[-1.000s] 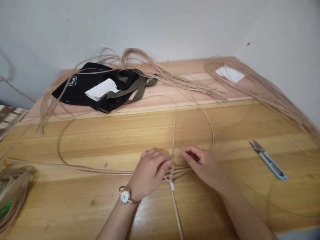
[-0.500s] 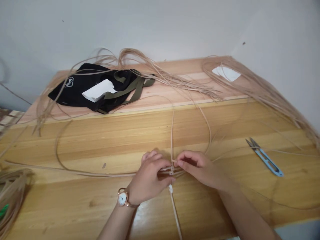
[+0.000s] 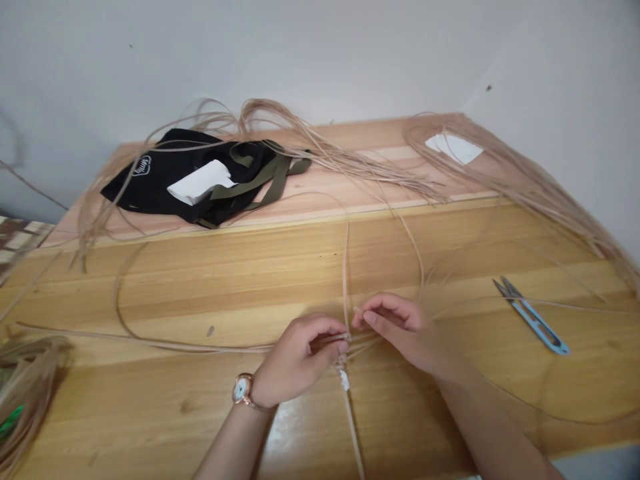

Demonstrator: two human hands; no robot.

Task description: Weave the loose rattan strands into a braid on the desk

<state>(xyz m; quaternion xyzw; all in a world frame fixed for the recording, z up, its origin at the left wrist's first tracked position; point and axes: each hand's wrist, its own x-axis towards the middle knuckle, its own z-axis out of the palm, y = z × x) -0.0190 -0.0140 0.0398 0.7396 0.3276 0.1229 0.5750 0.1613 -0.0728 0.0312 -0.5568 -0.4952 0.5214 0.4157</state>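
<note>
On the near part of the table point(image 3: 165, 393), an upright strand point(image 3: 354, 433) runs up to a scrap of white wrap point(image 3: 344, 380), with the small weave point(image 3: 343, 361) just beyond it. The left hand point(image 3: 295, 360), a watch point(image 3: 242, 388) at its wrist, has its thumb and forefinger drawn closer together than half a second ago, pinching the cross strands point(image 3: 200, 348) at the weave. The right hand point(image 3: 403, 330), which was at the crossing, is now slightly up and away; its thumb and forefinger nearly meet, the other fingers curled, but whether they have hold of a strand end I cannot tell. The left hand thus seems to steady the weave alone, leaving the right free to handle a strand. To the left lies a coil point(image 3: 30, 400); to the right, the snips point(image 3: 537, 325), blades apart, well clear of both hands. Farther back, the black bag point(image 3: 150, 193) has white paper point(image 3: 197, 183) on it, and loose bundles point(image 3: 320, 143) of strands lie along the far boards, before the wall point(image 3: 320, 53).
</note>
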